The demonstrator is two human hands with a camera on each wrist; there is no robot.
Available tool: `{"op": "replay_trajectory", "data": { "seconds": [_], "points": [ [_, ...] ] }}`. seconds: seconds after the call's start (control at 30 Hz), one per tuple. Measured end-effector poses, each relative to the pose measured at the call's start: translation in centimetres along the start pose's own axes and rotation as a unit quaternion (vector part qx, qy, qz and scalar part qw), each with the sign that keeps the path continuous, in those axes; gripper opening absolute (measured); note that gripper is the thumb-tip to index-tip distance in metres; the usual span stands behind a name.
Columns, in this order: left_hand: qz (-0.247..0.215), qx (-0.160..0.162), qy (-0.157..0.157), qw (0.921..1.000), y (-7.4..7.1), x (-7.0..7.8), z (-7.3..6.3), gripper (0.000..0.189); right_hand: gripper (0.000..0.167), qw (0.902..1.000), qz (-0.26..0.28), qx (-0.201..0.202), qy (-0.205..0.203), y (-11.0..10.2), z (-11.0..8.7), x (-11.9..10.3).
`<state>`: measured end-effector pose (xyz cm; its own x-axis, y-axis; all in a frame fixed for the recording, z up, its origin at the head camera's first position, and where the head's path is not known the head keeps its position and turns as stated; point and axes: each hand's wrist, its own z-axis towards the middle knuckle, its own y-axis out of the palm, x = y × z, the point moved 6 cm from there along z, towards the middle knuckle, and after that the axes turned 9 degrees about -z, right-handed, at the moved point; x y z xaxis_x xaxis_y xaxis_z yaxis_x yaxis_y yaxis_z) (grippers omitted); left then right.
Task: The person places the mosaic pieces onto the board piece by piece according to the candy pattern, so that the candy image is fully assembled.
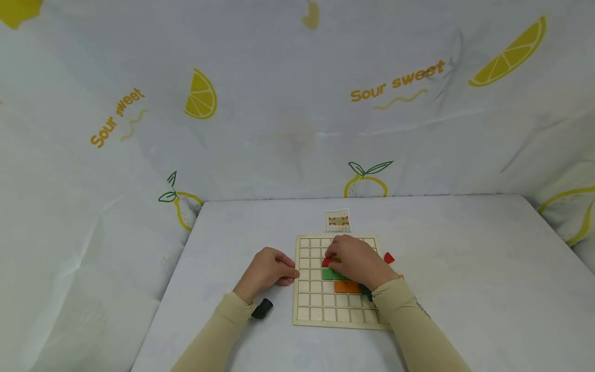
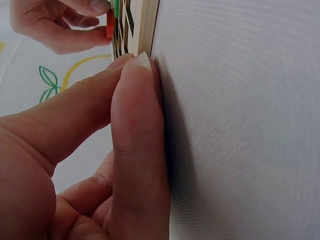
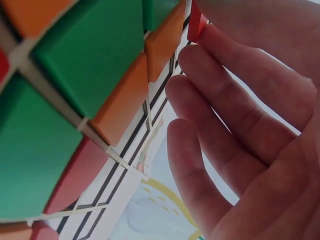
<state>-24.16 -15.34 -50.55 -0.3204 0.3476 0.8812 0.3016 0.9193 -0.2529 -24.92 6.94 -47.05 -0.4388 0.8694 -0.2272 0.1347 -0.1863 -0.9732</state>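
A pale wooden grid board [image 1: 316, 313] lies on the white table. My left hand [image 1: 267, 268] is at its left edge; in the left wrist view the thumb and index finger pinch that edge. Over the board's upper middle, my right hand [image 1: 357, 258] pinches a small red piece [image 1: 327, 262] between thumb and fingers, just above the green tiles [image 1: 328, 274]. Below these, orange tiles [image 1: 347, 287] fill cells of the grid. In the right wrist view, green tiles [image 3: 95, 55], orange tiles [image 3: 122, 100] and a rounded red piece [image 3: 77, 175] sit in the grid.
Behind the board lies a small pattern card [image 1: 337, 220] printed with a red, orange and green figure. A loose red quarter-round piece [image 1: 389, 258] is off the board's right side, beside the right forearm. A white lemon-print cloth [image 1: 288, 103] hangs behind the table.
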Motion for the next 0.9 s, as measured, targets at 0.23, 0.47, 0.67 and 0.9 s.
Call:
{"op": "replay_trajectory", "data": {
  "seconds": [0.23,0.47,0.67,0.9],
  "points": [
    [0.000,0.001,-0.002,1.0000,-0.03,-0.02,0.07,0.022,0.012,1.0000,-0.004,0.001,0.002,-0.01,0.11,-0.04],
    [0.001,-0.002,0.000,1.0000,0.01,-0.04,0.10,0.021,0.008,1.0000,-0.007,0.001,0.001,0.10,-0.01,-0.24],
    [-0.002,-0.003,0.000,1.0000,0.02,-0.03,0.08,0.021,0.006,0.9999,-0.009,0.002,0.004,0.10,-0.05,-0.40],
    [0.001,0.000,-0.002,1.0000,-0.02,-0.10,0.20,0.021,0.005,0.9999,-0.011,0.006,-0.004,-0.30,-0.18,-0.36]
  ]
}}
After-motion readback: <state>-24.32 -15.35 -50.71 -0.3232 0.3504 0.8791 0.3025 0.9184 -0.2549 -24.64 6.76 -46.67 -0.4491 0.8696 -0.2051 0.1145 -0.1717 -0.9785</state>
